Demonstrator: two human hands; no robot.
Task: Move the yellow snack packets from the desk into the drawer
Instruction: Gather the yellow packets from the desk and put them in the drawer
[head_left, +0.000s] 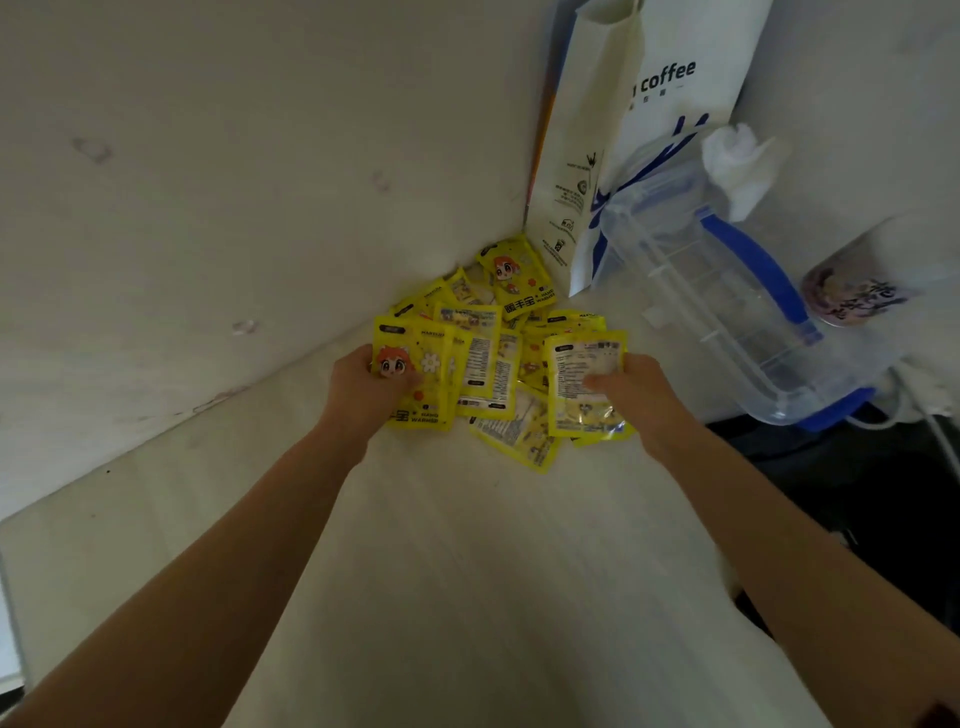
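Pale desk (467, 571) seen from above, its far end meeting a white wall (208, 156); a heap of yellow snack packets (488, 358) lies in that corner, overlapping one another, some showing a cartoon face, others the printed back; the drawer does not appear in this view.

Left hand (363, 395): at the left edge of the heap; thumb laid across the front of a face-up packet (415, 374), the other fingers hidden beneath it, so the packet is pinched between thumb and fingers.

Right hand (634, 395): at the right edge of the heap; thumb pressed on the printed back of another packet (584, 384), the remaining fingers behind it and out of sight; this packet too is pinched; whether either packet is lifted clear of the heap cannot be told.

Both bare forearms reach in from the near edge of the desk toward the corner.

Surroundings: a white paper bag (649, 130) lettered "coffee" stands upright just behind the heap, against the wall; a clear plastic container with blue clips (727, 301) sits to the right of the heap, near but apart from it; a crumpled white tissue (737, 166) rests at the container's upper edge; a cup with a purple patterned sleeve (852, 296) stands further right.
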